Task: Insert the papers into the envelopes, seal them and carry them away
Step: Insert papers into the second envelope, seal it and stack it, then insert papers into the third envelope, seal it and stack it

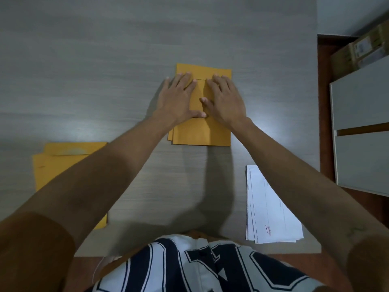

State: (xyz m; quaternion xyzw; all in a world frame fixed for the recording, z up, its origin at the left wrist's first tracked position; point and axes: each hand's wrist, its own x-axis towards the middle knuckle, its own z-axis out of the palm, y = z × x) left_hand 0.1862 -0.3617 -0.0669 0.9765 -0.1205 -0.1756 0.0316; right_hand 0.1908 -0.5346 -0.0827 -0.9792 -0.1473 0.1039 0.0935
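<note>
Both hands lie flat with fingers spread, grasping nothing: the left hand (179, 98) and right hand (224, 100) press on a small stack of brown envelopes (202, 131) at the middle of the grey worktop (84, 60). More brown envelopes (52, 165) lie near left, white papers (271, 207) near right.

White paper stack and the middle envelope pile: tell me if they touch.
Apart. The head view shows bare grey table between the white paper stack and the middle envelope pile.
</note>
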